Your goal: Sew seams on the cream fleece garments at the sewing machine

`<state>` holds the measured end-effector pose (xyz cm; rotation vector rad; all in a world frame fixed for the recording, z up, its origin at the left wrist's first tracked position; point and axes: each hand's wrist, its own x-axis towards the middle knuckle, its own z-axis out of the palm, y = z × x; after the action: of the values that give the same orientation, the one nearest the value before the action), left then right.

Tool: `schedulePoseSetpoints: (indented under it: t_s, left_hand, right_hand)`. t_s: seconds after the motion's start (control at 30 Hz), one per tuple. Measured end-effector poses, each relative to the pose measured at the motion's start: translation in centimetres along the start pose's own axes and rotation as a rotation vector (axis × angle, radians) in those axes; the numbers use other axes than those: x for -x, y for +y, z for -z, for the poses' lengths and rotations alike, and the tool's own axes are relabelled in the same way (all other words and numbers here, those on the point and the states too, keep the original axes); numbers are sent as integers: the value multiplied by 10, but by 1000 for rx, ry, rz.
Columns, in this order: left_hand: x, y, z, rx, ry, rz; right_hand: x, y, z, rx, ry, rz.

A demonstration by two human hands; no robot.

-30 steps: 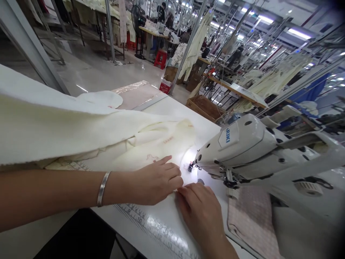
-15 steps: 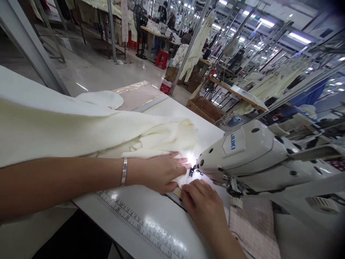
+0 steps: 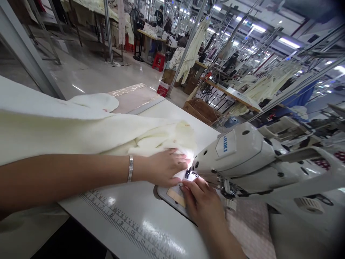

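Pale cream fabric [image 3: 115,133] lies across the table, its right end at the lit presser foot [image 3: 188,173] of a white sewing machine [image 3: 250,154]. Flat on that end rests my left hand [image 3: 165,167], fingers stretched toward the presser foot, a silver bracelet [image 3: 130,168] on its wrist. Close in front of the foot, my right hand [image 3: 201,196] pinches the near edge of the fabric between thumb and forefinger. The bright lamp washes out the needle area, so the stitching cannot be made out.
A ruler scale [image 3: 121,223] runs along the table's near edge. Pinkish checked cloth [image 3: 249,223] lies under the machine arm. Beyond the table stand a cardboard box [image 3: 202,109], a red stool [image 3: 158,62], a black fan [image 3: 137,32] and a metal post [image 3: 185,50]. A person [image 3: 159,16] is far off.
My left hand and the fabric have shifted slightly away from the near side, uncovering more of the machine's bed plate. My right hand stays by the presser foot. The view has turned a little.
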<state>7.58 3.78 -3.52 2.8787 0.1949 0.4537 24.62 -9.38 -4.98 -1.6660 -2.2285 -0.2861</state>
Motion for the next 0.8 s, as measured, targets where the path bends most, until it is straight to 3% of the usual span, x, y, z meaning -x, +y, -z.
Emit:
schedulePoseSetpoints:
  t_s: [0.27, 0.5, 0.57, 0.67, 0.73, 0.8]
  left_hand:
    - [12, 16, 3, -3, 7, 37]
    - [15, 16, -2, -64, 79, 38]
    - [13, 15, -3, -61, 86, 14]
    - [10, 13, -2, -32, 34, -83]
    - [8, 13, 0, -6, 35, -117]
    - [8, 13, 1, 17, 67, -120]
  right_hand:
    - [10, -14, 6, -43, -34, 10]
    - [13, -14, 5, -170, 13, -16]
    - [13, -10, 4, -377, 10, -166]
    - [11, -4, 1, -665, 130, -539]
    - [11, -1, 0, -698, 225, -698]
    - [13, 0, 0, -684, 261, -769]
